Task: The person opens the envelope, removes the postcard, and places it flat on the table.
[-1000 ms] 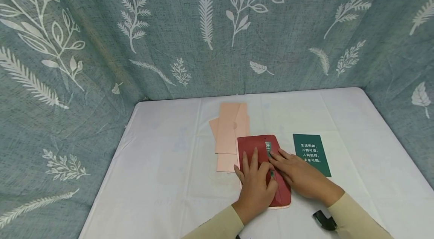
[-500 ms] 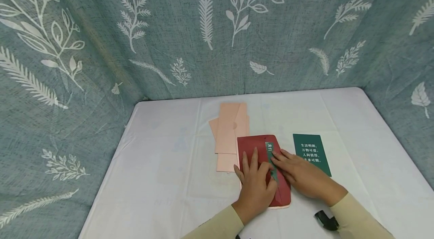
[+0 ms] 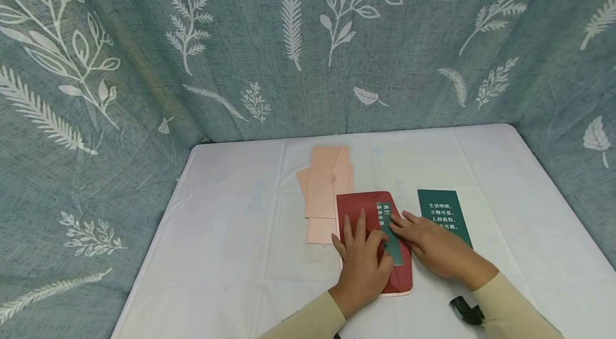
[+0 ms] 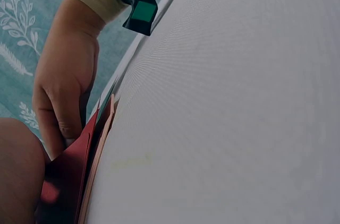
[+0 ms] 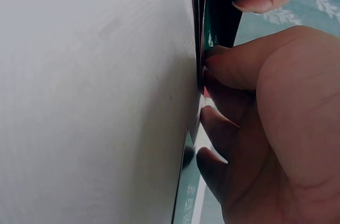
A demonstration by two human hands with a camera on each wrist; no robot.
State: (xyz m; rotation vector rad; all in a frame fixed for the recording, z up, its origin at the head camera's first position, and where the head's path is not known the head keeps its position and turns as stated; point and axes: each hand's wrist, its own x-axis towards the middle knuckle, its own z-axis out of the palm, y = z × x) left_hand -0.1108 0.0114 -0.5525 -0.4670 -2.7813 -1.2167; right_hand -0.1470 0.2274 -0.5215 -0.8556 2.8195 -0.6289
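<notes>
A red envelope (image 3: 358, 202) lies on the table with a pale pink edge showing beneath it. From its opening, a green card (image 3: 392, 245) with white writing sticks out to the right. My left hand (image 3: 361, 264) rests on the envelope, outer fingers spread, thumb and index finger bent together at the opening edge. In the left wrist view, the red envelope (image 4: 77, 152) has a raised edge. My right hand (image 3: 443, 248) grips the card's right side. In the right wrist view, its thumb presses the green card (image 5: 210, 27); the card's inner part is hidden.
Several overlapping pink envelopes (image 3: 327, 184) lie behind and left of the red one. A second green card (image 3: 444, 210) with white lines of writing lies to the right, partly behind the right hand. White cloth covers the table (image 3: 216, 232); patterned curtains (image 3: 269, 45) surround it.
My right hand has moved slightly right, and a wider strip of the green card shows, with more writing. The second green card has shifted slightly right. The left hand has stayed in place.
</notes>
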